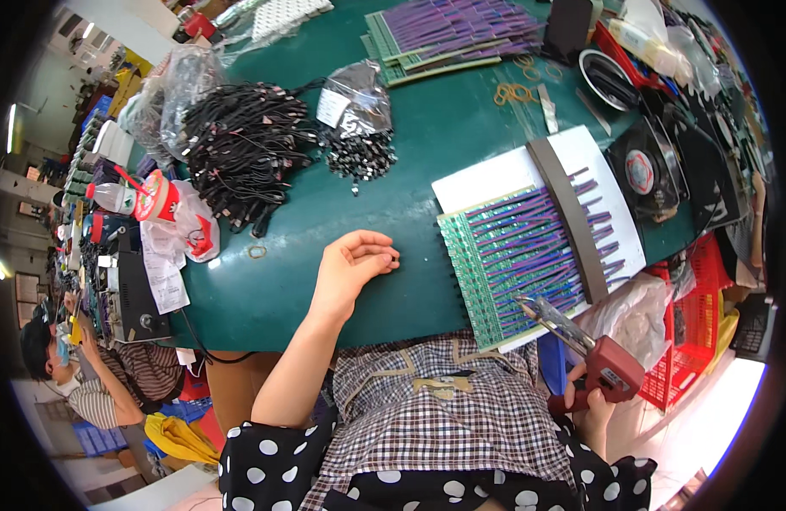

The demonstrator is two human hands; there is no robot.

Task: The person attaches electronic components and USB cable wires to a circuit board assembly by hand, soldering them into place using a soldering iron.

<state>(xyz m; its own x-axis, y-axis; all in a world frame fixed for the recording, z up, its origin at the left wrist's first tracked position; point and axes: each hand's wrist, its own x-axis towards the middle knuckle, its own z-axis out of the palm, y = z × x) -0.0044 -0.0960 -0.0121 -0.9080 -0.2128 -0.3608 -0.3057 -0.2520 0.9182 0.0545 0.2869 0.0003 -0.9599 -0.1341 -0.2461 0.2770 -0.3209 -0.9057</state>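
My right hand (593, 410) grips a dark red soldering gun (616, 371) at the lower right. Its metal tip points over a green circuit board panel (474, 272), near the lower wires; contact I cannot tell. Rows of purple and blue wires (525, 243) run from the panel under a grey-brown bar (572, 223) on a white board (593, 149). My left hand (356, 262) is above the green table left of the panel, fingers curled and thumb against them. Whatever it may hold is hidden.
Farther off lie black cables (240, 145), a bag of small connectors (356, 106) and stacked wired panels (453, 34). Rubber bands (514, 94) and a black fan (644, 170) are toward the right. A drink cup (157, 198) stands left. Another person (78, 375) sits beyond the table's left side.
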